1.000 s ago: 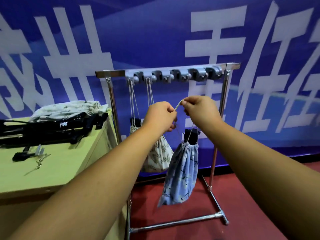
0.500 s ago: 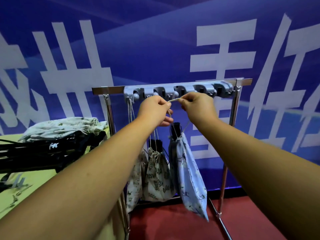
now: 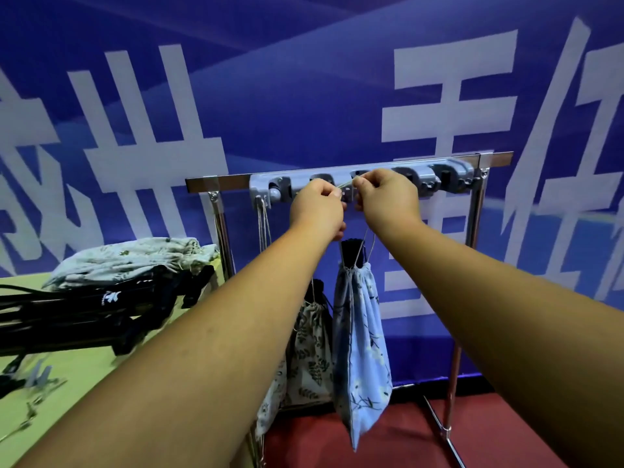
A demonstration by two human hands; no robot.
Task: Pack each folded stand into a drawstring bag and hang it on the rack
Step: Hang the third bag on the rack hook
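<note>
Now the left hand (image 3: 317,206) and the right hand (image 3: 388,197) each pinch the thin pale drawstring cord (image 3: 345,185) close to the grey plastic hook strip (image 3: 452,177) of the chrome rack (image 3: 216,182). The light-blue flowered cloth bag (image 3: 361,349) hangs from this cord, at 6 o'clock of the hands.

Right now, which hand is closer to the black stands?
Left. The left hand pinches the cord at the rack, up right of the stands; the right hand pinches it too, farther right.
</note>
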